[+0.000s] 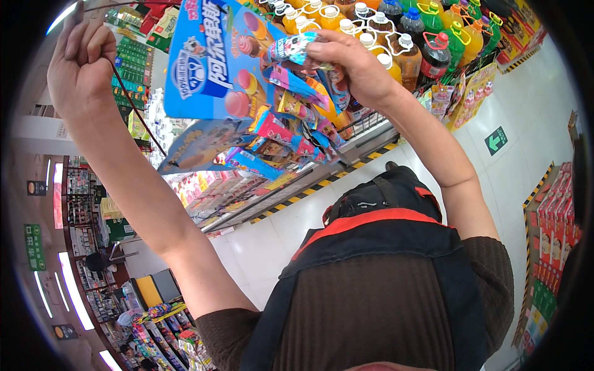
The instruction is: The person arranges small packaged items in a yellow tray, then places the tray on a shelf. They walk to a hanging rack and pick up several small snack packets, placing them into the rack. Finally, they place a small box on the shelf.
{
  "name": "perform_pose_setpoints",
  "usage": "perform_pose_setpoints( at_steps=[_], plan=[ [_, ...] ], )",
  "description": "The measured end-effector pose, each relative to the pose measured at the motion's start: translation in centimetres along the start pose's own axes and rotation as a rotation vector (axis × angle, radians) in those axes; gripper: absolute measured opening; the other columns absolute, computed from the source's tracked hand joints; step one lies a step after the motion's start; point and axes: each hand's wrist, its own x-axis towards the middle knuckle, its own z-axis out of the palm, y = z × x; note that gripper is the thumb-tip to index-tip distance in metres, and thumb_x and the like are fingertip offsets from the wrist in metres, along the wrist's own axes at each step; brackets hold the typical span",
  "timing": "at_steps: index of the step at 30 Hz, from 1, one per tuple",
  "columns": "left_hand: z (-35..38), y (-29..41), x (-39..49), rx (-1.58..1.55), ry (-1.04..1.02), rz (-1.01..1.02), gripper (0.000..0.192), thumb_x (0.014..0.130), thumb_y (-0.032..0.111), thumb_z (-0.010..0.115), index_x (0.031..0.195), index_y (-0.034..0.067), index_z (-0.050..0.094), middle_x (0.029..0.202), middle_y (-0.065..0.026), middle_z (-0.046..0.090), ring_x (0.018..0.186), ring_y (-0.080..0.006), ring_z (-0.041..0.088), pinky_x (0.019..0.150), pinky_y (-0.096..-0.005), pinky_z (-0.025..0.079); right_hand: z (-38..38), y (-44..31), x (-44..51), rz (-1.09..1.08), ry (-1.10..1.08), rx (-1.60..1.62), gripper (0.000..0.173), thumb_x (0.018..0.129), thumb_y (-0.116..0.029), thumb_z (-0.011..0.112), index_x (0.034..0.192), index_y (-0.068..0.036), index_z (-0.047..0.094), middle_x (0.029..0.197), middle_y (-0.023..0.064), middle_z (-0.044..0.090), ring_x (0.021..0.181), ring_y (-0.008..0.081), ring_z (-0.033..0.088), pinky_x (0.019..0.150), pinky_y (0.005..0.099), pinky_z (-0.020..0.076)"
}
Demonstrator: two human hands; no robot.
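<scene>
My left hand [86, 69] is raised at the upper left, its fingers curled around a thin dark red cord [130, 97]. This cord runs down to the lower corner of a blue cardboard display box [195, 104] printed with ice-cream-cone pictures. My right hand [359, 65] grips a shiny blue snack packet [292, 48] at the box's open side. Another brown-and-blue packet [337, 88] hangs just under my fingers. Colourful snack packets [283, 134] spill out below, in pink, blue and yellow wrappers. The box is tilted, and its inside is mostly hidden.
Behind the box stand capped drink bottles [410, 55] with carrying loops. A shelf edge with black-and-yellow tape [325, 178] borders the tiled floor [260, 246]. Red cartons [554, 218] are stacked at right. Shop racks [158, 343] stand lower left, and a green sign [35, 248] hangs there.
</scene>
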Motion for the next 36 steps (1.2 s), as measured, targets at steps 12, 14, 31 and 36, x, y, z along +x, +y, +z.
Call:
perform_pose_setpoints(
  at_steps=[12,14,31,36],
  plan=[
    [-0.6,2.2,-1.4,0.003,0.137,0.186,0.020,0.099,0.002,0.043,0.108,-0.014,0.052,0.054,0.0012,0.029,0.050,-0.0078,0.022,0.047,-0.0230,0.019,-6.1,8.0,-5.8,0.371,-0.077,0.102,0.046,0.073,-0.026,0.062,0.110,0.001,0.059,0.090,0.0091,0.066,0.082,0.0172,0.063,0.078,0.0297,0.0504],
    [0.2,1.4,-1.0,0.023,0.100,0.141,0.021,0.099,0.001,0.043,0.109,-0.015,0.051,0.054,0.0011,0.029,0.050,-0.0079,0.022,0.047,-0.0231,0.019,-6.4,8.0,-5.8,0.482,-0.123,-0.014,0.047,0.079,-0.037,0.066,0.112,-0.004,0.059,0.090,0.0057,0.064,0.083,0.0140,0.061,0.073,0.0263,0.0503],
    [2.3,2.1,-2.9,0.037,0.092,0.137,0.021,0.098,0.002,0.046,0.109,-0.015,0.054,0.055,0.0011,0.029,0.051,-0.0076,0.022,0.047,-0.0223,0.020,-1.6,5.1,2.5,0.290,-0.257,-0.375,0.036,0.087,-0.038,0.067,0.106,-0.008,0.062,0.100,-0.0006,0.062,0.094,0.0097,0.056,0.087,0.0291,0.0437],
    [3.0,2.2,-3.3,0.143,0.092,0.133,0.022,0.098,0.003,0.048,0.107,-0.015,0.054,0.054,0.0010,0.030,0.051,-0.0071,0.022,0.046,-0.0229,0.019,-2.3,9.6,4.0,-0.319,0.212,-0.818,0.047,0.086,-0.036,0.068,0.119,-0.005,0.058,0.100,0.0076,0.062,0.093,0.0195,0.059,0.088,0.0349,0.0471]
  ],
)
